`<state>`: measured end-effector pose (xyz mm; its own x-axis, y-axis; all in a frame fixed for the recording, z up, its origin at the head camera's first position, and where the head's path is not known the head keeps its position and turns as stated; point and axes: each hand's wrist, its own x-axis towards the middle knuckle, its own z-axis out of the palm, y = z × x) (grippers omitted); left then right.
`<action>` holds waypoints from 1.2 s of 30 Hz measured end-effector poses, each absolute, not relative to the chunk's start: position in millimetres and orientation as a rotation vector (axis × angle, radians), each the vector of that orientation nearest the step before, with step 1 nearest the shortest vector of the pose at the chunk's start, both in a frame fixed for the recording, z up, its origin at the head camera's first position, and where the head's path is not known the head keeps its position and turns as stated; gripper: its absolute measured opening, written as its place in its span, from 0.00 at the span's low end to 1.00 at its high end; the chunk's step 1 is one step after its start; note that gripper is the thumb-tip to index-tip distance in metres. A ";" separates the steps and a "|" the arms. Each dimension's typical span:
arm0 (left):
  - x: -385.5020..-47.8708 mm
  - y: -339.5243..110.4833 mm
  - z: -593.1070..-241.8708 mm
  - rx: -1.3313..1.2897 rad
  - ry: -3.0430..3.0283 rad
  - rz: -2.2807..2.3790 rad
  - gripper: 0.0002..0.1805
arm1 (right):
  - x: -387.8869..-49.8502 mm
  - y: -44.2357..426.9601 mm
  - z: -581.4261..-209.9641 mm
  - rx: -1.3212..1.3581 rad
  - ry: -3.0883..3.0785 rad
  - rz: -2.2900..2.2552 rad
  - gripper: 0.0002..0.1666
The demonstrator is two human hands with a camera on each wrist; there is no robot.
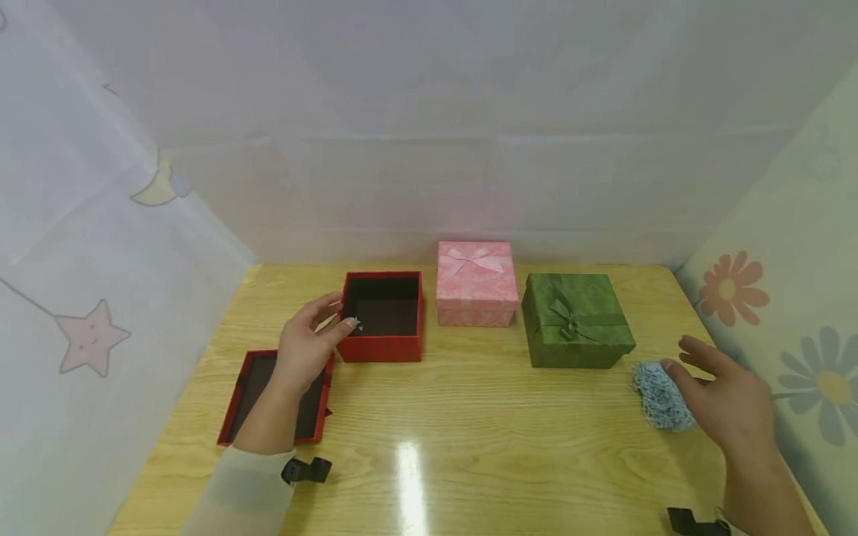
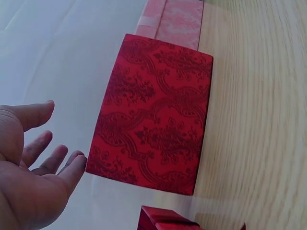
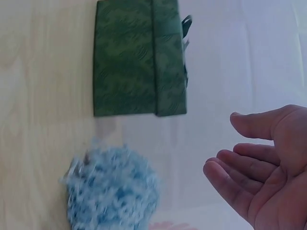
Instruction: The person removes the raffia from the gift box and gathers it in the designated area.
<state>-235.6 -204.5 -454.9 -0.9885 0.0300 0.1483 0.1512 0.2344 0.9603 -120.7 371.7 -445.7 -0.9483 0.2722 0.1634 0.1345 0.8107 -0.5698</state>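
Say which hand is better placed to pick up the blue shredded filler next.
Likely the right hand: it is empty and right beside the blue shredded filler, while the left hand is well away, at the lidless red gift box.

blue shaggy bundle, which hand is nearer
Right. The right hand is just right of the blue bundle; the left hand is far left, at the red box.

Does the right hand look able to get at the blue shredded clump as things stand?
Probably yes: the right hand is near the blue shredded clump, open and holding nothing. The green box stands on the clump's other side, so nothing visible blocks the way.
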 end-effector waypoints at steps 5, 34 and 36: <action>-235.2 -193.7 -450.0 -0.211 -2.401 -1.876 0.32 | -126.3 351.4 -436.7 -0.303 -2.635 0.957 0.33; -249.3 -131.7 -436.1 -0.318 -2.463 -1.862 0.30 | -187.8 240.0 -423.0 0.088 -2.472 1.308 0.31; -251.1 -127.2 -436.1 -0.327 -2.471 -1.858 0.30 | -192.6 233.9 -424.3 0.088 -2.475 1.342 0.31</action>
